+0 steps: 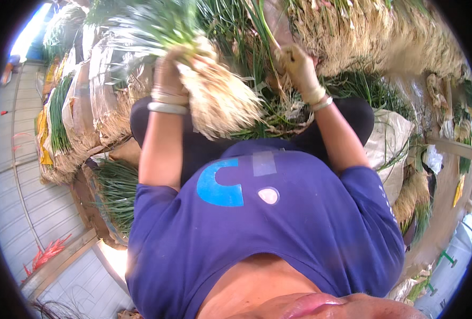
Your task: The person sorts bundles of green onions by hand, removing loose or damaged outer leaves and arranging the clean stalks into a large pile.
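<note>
My left hand (169, 74), in a pale glove, is closed round a thick bunch of spring onions (220, 95). The bunch's straw-coloured roots hang toward my lap, and its green tops, blurred, point away to the upper left. To the right, my right hand (300, 69), also gloved, pinches a single spring onion stalk (267, 26) whose green part rises up and left. The two hands are apart. Loose green leaves and roots (278, 119) lie between them, above my knees.
A long row of root-ended spring onions (363, 37) fills the far right. More bundles (60, 117) stand at the left, partly wrapped in pale sheets. Green leaves (116, 186) lie beside my left elbow. A whitish sack (393, 141) sits by my right knee. Red strips (47, 252) lie lower left.
</note>
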Available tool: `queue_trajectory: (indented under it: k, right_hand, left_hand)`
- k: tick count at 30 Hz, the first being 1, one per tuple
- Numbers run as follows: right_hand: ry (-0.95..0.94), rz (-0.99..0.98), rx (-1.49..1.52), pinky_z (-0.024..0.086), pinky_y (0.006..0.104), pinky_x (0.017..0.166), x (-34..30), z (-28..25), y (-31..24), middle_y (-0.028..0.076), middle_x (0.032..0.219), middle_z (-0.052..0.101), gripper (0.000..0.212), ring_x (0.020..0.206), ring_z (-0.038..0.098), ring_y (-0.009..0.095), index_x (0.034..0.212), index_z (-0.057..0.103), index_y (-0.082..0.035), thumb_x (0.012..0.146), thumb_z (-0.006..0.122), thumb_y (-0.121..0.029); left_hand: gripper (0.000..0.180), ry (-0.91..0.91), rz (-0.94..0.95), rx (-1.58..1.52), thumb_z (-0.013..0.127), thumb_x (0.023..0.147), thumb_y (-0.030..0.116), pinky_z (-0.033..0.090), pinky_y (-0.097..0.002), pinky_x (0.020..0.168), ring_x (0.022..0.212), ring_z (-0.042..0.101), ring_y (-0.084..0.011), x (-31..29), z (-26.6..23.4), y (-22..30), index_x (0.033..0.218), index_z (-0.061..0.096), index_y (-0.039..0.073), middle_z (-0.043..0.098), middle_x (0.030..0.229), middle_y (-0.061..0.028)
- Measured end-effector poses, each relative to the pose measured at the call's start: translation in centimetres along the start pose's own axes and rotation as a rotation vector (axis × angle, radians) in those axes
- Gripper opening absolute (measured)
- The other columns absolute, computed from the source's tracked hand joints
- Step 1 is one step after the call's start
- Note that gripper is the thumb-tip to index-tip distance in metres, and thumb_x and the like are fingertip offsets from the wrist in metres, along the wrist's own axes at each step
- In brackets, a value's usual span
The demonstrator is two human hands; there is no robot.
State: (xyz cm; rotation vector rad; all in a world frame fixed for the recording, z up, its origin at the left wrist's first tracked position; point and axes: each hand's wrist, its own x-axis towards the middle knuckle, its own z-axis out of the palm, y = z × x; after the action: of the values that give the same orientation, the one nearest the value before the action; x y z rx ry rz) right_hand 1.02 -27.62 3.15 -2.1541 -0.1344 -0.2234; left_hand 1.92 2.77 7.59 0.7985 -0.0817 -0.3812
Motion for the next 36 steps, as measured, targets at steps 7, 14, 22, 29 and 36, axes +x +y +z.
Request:
queue_trajectory:
  k: [7,14,22,29,36]
  right_hand:
    - [-0.039,-0.014,0.245,0.045,0.0250,0.058,-5.6,2.2,-5.5,0.006,0.072,0.059,0.019,0.064,0.054,0.010,0.094,0.055,-0.007,0.083,0.066,-0.016]
    - [-0.485,0.051,-0.312,0.050,0.0314,0.073,-4.7,0.3,-2.5,0.011,0.097,0.065,0.042,0.084,0.064,0.023,0.114,0.056,-0.006,0.077,0.069,-0.018]
    - [-0.456,0.379,1.065,0.048,0.0259,0.077,1.8,0.4,-3.3,0.004,0.092,0.063,0.031,0.082,0.059,0.013,0.108,0.060,-0.002,0.089,0.058,-0.027]
    - [-0.459,0.229,1.356,0.051,0.0257,0.072,2.6,-1.9,-3.9,0.007,0.097,0.060,0.033,0.077,0.058,0.014,0.116,0.051,0.005,0.092,0.050,-0.018]
    - [-0.797,-0.098,1.542,0.046,0.0200,0.064,0.7,-3.9,-6.0,0.005,0.091,0.060,0.029,0.076,0.056,0.008,0.109,0.056,0.002,0.089,0.052,-0.019]
  left_hand:
    - [0.045,-0.148,-0.185,-0.328,0.056,0.076,0.015,0.048,-0.0463,0.091,0.106,0.057,-0.0321,0.5,1.6,-7.5,0.115,0.048,-0.008,0.053,0.121,-0.0245]
    - [0.055,-0.127,-0.222,-0.488,0.052,0.075,0.012,0.037,-0.0520,0.102,0.117,0.048,-0.0375,-1.2,3.8,-8.1,0.124,0.043,-0.009,0.049,0.126,-0.0254]
    - [0.048,-0.085,-0.299,-0.413,0.055,0.074,0.013,0.038,-0.0528,0.100,0.110,0.054,-0.0327,-1.2,2.4,-8.6,0.118,0.048,-0.004,0.054,0.118,-0.0209]
    - [0.042,-0.069,-0.207,-0.501,0.057,0.073,0.014,0.044,-0.0458,0.094,0.099,0.055,-0.0285,-1.5,3.1,-8.1,0.112,0.050,0.000,0.053,0.110,-0.0161]
    - [0.044,-0.176,-0.251,-0.416,0.060,0.073,0.020,0.045,-0.0444,0.087,0.096,0.055,-0.0308,-1.1,2.8,-8.1,0.111,0.050,0.000,0.053,0.106,-0.0160]
